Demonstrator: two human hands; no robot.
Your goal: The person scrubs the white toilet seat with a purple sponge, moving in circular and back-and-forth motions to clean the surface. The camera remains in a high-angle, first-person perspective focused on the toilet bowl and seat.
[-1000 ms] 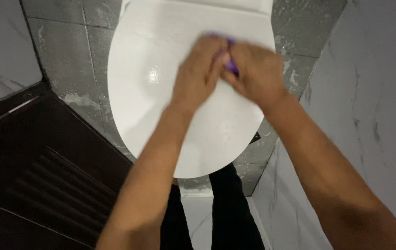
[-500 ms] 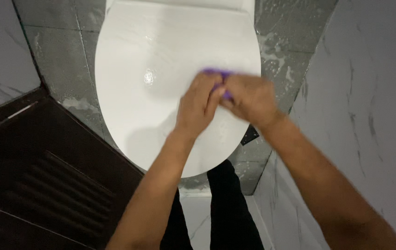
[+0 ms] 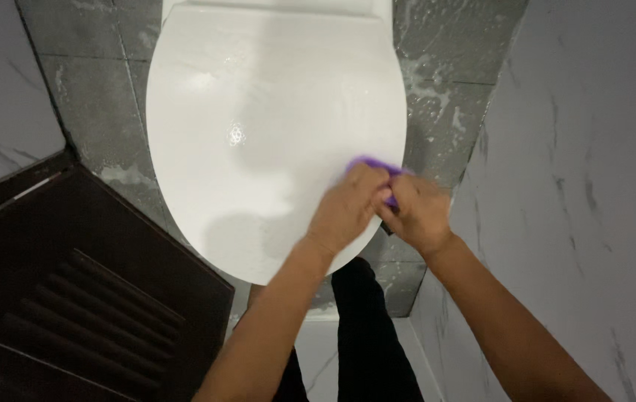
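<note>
My left hand (image 3: 347,208) and my right hand (image 3: 416,212) meet at the right middle of the frame, both clenched on a purple cloth (image 3: 368,164). The cloth sits under my fingers and peeks out above them, pressed on the right edge of the white toilet lid (image 3: 258,112).

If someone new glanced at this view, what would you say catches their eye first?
The big white toilet lid, closed and glossy, fills the upper middle of the view. At its lower right edge, the left hand and right hand press together on a small purple cloth, the one spot of colour. A dark brown louvred door sits at lower left, against grey floor tiles.
</note>
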